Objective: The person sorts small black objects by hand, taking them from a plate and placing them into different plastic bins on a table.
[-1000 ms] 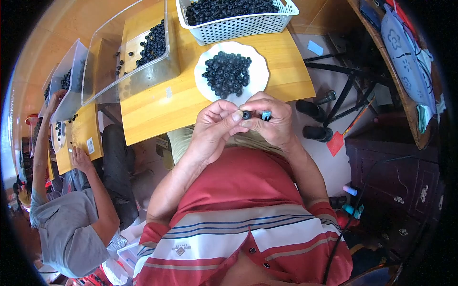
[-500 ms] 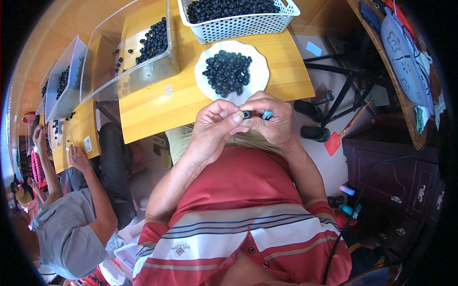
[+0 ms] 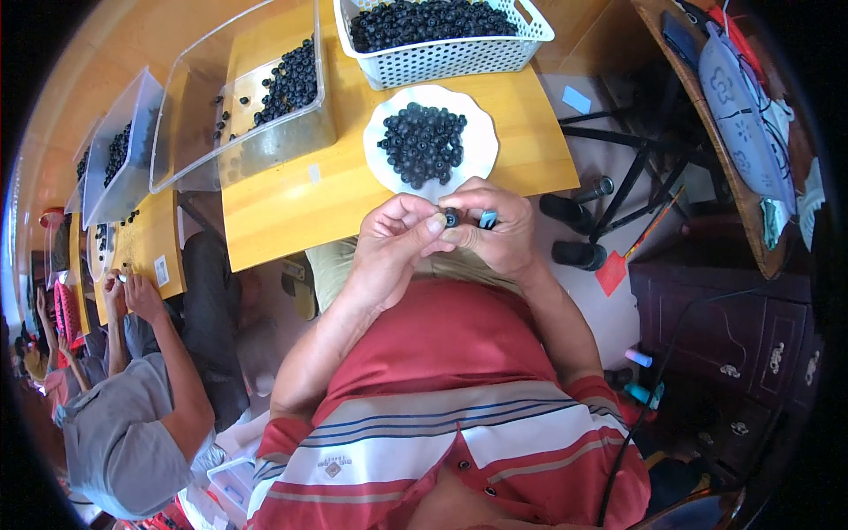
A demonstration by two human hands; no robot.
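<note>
Just in front of the near table edge, my two hands meet at their fingertips. My left hand [image 3: 399,238] is closed in a pinch, its thumb and forefinger on a small black bead [image 3: 451,217]. My right hand [image 3: 499,231] is also closed; its fingers press at the other side of the bead and wrap around a small light-blue tool [image 3: 488,219]. Most of that tool is hidden in the palm, so its kind does not show. Beyond my hands, a white scalloped plate [image 3: 481,146] carries a pile of similar black beads [image 3: 422,146].
A white perforated basket [image 3: 442,66] full of black beads stands behind the plate. To its left is a clear plastic box [image 3: 283,132] holding more. A co-worker in a grey shirt [image 3: 132,433] sits at a table on the left. A red fly swatter [image 3: 611,272] lies at the right.
The view has shifted slightly, so the plate and basket sit a little lower. My hands keep the bead between them. The co-worker's two hands have come together.
</note>
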